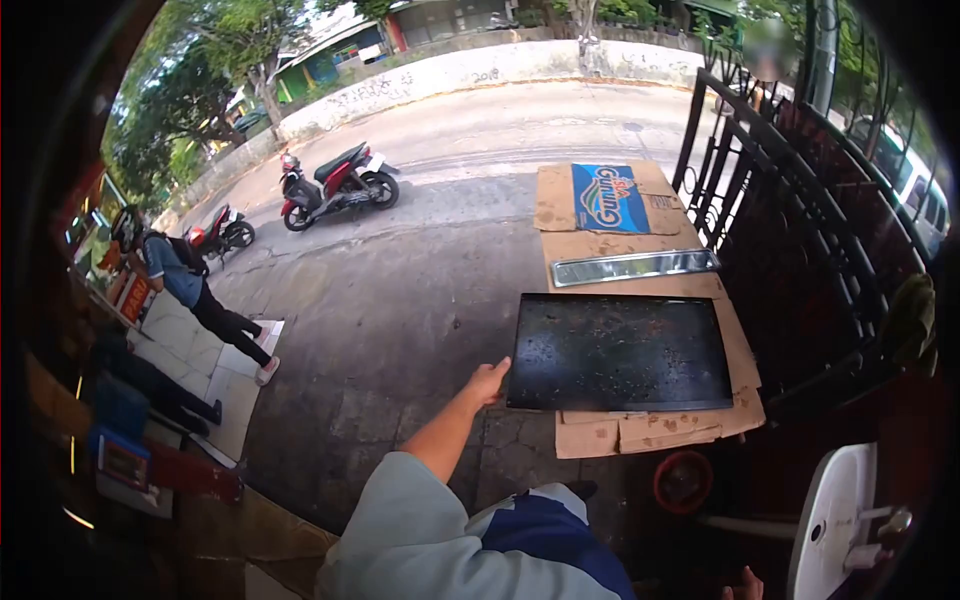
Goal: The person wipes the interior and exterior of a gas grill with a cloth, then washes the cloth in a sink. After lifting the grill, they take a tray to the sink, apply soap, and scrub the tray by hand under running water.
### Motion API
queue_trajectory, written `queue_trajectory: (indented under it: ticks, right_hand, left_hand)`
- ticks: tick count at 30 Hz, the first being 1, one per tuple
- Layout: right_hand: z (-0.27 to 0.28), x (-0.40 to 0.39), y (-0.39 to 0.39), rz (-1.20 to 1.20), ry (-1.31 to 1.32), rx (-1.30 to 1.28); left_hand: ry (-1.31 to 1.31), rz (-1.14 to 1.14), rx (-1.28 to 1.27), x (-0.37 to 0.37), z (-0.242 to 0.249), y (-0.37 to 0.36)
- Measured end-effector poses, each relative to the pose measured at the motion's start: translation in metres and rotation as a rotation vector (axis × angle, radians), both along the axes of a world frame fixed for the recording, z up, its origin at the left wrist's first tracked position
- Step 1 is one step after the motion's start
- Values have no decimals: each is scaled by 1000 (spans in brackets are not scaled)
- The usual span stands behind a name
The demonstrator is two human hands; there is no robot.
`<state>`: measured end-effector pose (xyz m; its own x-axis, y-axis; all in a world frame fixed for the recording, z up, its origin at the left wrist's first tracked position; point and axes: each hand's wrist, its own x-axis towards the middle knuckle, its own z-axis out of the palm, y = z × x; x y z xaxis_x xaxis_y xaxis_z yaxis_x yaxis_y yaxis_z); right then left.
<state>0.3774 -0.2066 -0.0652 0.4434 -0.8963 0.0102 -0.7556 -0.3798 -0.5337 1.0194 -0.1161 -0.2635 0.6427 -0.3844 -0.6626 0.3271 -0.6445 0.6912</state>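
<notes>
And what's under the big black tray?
Brown cardboard shows past the right and near edges of the black tray. What it covers is hidden; anything else there can't be seen.

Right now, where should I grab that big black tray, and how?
Probably hold the black tray by both short edges: it's wide and flat, so one side alone might let it tip. The left hand grips the left edge; bring the right hand in from the right.
</notes>
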Motion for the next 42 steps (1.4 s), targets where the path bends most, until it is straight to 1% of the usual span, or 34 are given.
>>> queue_trajectory:
  ticks: [1,2,3,4,5,7,9,11,12,13,14,15,16,17,18,19,21,22,23,24,25,27,28,29,31,33,35,36,37,38,39,40,41,42]
  right_hand:
    - [5,20,-7,66,13,14]
    - [5,37,-13,105,27,54]
    - [6,53,-18,131,49,95]
    - [18,79,-20,122,50,205]
    - [13,87,-29,164,51,189]
    - [-9,107,-47,246,29,216]
    - [-17,131,-61,313,67,234]
    - [-39,153,-76,127,-158,514]
    - [-57,159,-84,70,-306,648]
    - [-57,174,-88,10,-277,680]
    - [-43,196,-86,-115,-294,762]
    - [-128,155,-121,90,-332,565]
    - [-143,158,-124,10,-444,588]
    - [-128,176,-112,-70,-515,565]
    - [-121,187,-110,-155,-559,607]
    - [-111,201,-103,-221,-617,599]
    - [-96,216,-96,-341,-762,737]
    - [-106,216,-94,-420,-821,769]
    - [-120,212,-93,-505,-888,792]
    - [-129,207,-90,-562,-897,787]
    - [-132,202,-83,-621,-909,785]
    - [-122,197,-64,-763,-862,595]
    - [-112,195,-55,-868,-919,511]
    - [-108,184,-45,-925,-935,484]
    - [-102,165,-28,-912,-1016,408]
    - [-102,144,-11,-1009,-1078,330]
    - [-109,123,8,-1181,-1097,149]
    - [-96,117,15,-1219,-1138,23]
    - [-94,100,21,-1284,-1130,-5]
    - [-87,85,33,-1310,-1231,-11]
    - [-62,73,36,-1330,-1331,-16]
    - [-62,51,38,-1297,-1328,-85]
    - [-60,27,41,-1261,-1324,-153]
    - [-51,9,38,-1285,-1331,-157]
  left_hand:
    - [121,55,-162,-14,11,5]
    - [210,99,-309,-18,4,5]
    - [175,107,-386,-20,-1,2]
    - [172,69,-395,-22,-4,-2]
    - [170,25,-402,-24,-6,-8]
    - [202,61,-415,-31,-7,-19]
    - [154,176,-398,-49,3,-27]
    - [15,175,-291,-57,-1,-35]
    - [-120,148,-316,-57,-7,-34]
    - [-201,160,-347,-58,-15,-35]
    - [-227,142,-357,-58,-16,-31]
    - [-276,142,-401,-62,9,-23]
    - [-202,99,-412,-59,36,-14]
    - [-172,117,-433,-57,47,-7]
    - [-220,134,-372,-60,82,1]
    - [-169,86,-425,-47,78,11]
    - [-85,48,-453,-32,81,33]
    - [-51,50,-469,-30,91,38]
    - [58,-15,-544,-34,117,39]
    - [70,8,-474,-33,124,40]
    - [44,-116,-497,-32,130,41]
    - [81,-108,-456,-48,155,33]
    - [88,-124,-357,-45,151,34]
    - [83,-125,-259,-41,149,32]
    - [100,-242,-252,-44,157,19]
    - [115,-333,-249,-54,161,5]
    - [-83,-544,-291,-70,165,-13]
    - [52,-551,-281,-78,168,-23]
    - [56,-572,-281,-89,168,-34]
    - [84,-648,-390,-104,166,-46]
    - [114,-720,-498,-120,167,-56]
    - [118,-735,-499,-140,176,-67]
    - [269,-743,-563,-164,187,-78]
    - [422,-747,-624,-182,195,-87]
